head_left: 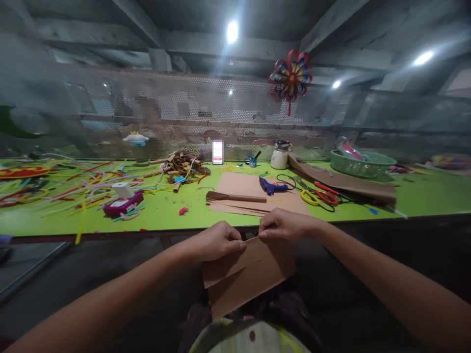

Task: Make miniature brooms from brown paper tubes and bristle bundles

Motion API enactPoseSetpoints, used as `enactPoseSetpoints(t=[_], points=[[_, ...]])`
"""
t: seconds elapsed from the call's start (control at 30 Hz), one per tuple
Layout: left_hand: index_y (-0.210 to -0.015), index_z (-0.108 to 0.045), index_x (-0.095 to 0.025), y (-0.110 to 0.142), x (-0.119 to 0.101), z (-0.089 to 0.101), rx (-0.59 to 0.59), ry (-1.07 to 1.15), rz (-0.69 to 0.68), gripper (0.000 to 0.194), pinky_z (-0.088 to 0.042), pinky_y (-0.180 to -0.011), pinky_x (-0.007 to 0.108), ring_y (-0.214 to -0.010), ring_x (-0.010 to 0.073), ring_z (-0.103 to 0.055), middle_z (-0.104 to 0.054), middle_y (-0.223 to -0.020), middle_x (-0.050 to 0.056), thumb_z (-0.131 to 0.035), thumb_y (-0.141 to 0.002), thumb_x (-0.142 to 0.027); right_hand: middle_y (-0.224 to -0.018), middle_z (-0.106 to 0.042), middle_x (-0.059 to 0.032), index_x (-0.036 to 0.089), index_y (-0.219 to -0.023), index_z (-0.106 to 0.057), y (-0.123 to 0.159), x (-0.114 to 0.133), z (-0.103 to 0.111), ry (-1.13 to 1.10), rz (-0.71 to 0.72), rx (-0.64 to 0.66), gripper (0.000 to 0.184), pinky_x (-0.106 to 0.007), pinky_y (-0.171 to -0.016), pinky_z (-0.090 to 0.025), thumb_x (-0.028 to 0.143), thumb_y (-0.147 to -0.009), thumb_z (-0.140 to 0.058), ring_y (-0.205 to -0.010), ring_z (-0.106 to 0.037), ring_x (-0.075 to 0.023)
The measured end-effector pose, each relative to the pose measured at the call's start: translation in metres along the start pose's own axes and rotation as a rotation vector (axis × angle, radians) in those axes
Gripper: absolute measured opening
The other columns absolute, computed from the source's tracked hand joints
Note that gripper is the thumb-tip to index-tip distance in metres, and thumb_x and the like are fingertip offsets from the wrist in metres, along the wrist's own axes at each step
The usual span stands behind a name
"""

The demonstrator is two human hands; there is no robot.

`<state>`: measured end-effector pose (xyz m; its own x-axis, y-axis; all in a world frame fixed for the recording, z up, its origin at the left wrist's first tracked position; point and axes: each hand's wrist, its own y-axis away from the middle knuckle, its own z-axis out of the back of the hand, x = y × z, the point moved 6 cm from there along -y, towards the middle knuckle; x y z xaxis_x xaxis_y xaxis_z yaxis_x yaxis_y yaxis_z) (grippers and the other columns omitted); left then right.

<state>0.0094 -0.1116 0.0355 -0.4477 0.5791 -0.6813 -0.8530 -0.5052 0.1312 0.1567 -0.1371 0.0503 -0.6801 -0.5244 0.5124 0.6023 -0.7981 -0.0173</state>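
Head view: brown paper (253,277) sat at six o'clock, below edge of green bench (184,213), overlapped but unrolled. You pinched its top edge, left hand (224,241) at eleven, right hand (282,224) at one, fingers closed on it. Work seemed partway: frayed stick (243,198) at twelve looked already rolled; sheets (239,184) beneath lay flat.

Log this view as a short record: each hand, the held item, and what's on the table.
Left hand: pinching the paper's upper edge
Right hand: pinching the same edge
Held item: brown paper, above the lap
Table: green
Table, centre: blue glue gun on a paper stack
Table, left: purple box
Table, right: green basket
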Motion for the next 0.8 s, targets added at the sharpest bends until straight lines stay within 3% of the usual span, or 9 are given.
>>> enactPoseSetpoints(t=[0.27, 0.47, 0.57, 0.67, 0.8], points=[[-0.058, -0.044, -0.016, 0.006, -0.001, -0.002, 0.015, 0.011, -0.005, 0.044, -0.019, -0.045, 0.021, -0.05, 0.0084, -0.026, -0.032, -0.054, -0.005, -0.044, -0.08, -0.054, -0.063, -0.052, 0.0018, 0.011, -0.071, -0.063, 0.018, -0.025, 0.005, -0.21, -0.058, -0.111, 0.034, -0.021, -0.058, -0.035, 0.042, -0.081, -0.054, -0.061, -0.044, -0.0104], [-0.056, -0.041, -0.017, 0.013, 0.023, 0.003, -0.014, 0.004, 0.091, 0.049, -0.017, -0.044, 0.022, -0.048, 0.0084, -0.025, -0.031, -0.051, -0.005, -0.044, -0.077, -0.061, -0.059, -0.052, 0.0006, 0.013, -0.071, -0.06, 0.037, -0.058, 0.012, -0.353, -0.199, -0.395, 0.042, -0.024, -0.057, -0.038, 0.052, -0.081, -0.05, -0.057, -0.046, -0.0115], [-0.056, -0.041, -0.017, 0.007, 0.03, 0.001, -0.039, 0.038, 0.088, 0.048, -0.017, -0.044, 0.022, -0.047, 0.0083, -0.025, -0.031, -0.05, -0.005, -0.045, -0.077, -0.06, -0.069, -0.057, -0.0026, 0.013, -0.081, -0.062, 0.036, -0.057, 0.007, -0.387, -0.217, -0.519, 0.042, -0.026, -0.065, -0.042, 0.052, -0.084, -0.045, -0.067, -0.052, -0.0136], [-0.057, -0.042, -0.016, 0.0, 0.021, -0.003, -0.03, 0.089, 0.025, 0.046, -0.019, -0.045, 0.022, -0.049, 0.0084, -0.027, -0.033, -0.052, -0.004, -0.045, -0.078, -0.057, -0.081, -0.061, -0.004, 0.015, -0.093, -0.063, 0.027, -0.047, -0.002, -0.411, -0.201, -0.539, 0.038, -0.026, -0.069, -0.043, 0.05, -0.081, -0.053, -0.075, -0.053, -0.0145], [-0.059, -0.044, -0.016, -0.001, 0.008, -0.004, 0.003, 0.127, -0.01, 0.042, -0.021, -0.044, 0.021, -0.048, 0.0083, -0.029, -0.038, -0.053, -0.004, -0.045, -0.079, -0.053, -0.076, -0.056, -0.0017, 0.014, -0.092, -0.064, 0.028, -0.047, -0.002, -0.375, -0.275, -0.59, 0.037, -0.026, -0.065, -0.039, 0.046, -0.074, -0.064, -0.072, -0.048, -0.0139]])
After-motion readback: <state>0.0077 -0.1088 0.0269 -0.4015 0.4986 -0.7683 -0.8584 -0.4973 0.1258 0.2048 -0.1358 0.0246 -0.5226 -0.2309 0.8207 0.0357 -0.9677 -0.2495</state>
